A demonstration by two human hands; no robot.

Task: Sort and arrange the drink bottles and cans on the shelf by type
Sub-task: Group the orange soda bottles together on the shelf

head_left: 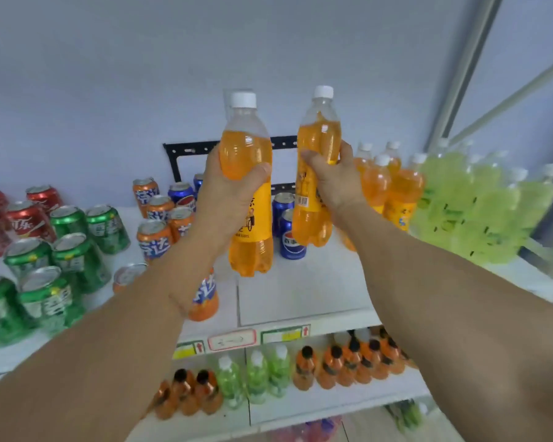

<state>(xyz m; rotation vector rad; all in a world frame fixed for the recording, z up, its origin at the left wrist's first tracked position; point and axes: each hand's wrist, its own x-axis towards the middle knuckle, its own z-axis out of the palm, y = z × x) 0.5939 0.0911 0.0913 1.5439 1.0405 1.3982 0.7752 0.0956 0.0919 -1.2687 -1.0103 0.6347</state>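
Note:
My left hand point(229, 189) grips an orange soda bottle point(248, 145) with a white cap and yellow label, held upright above the white top shelf point(300, 291). My right hand point(336, 180) grips a second orange soda bottle point(318, 135), tilted slightly left, just beside the first. More orange bottles point(393, 186) stand at the right, with pale green bottles point(479, 205) beyond them. Blue cans point(289, 231) sit behind the held bottles. Orange cans point(155, 234), green cans point(71, 247) and red cans point(26, 218) fill the left side.
A lower shelf point(316, 406) carries small orange bottles with black caps and small green bottles. Price tags point(232, 339) run along the top shelf's front edge. A black bracket point(189, 151) is fixed to the back wall. A metal frame post point(460, 74) rises at right.

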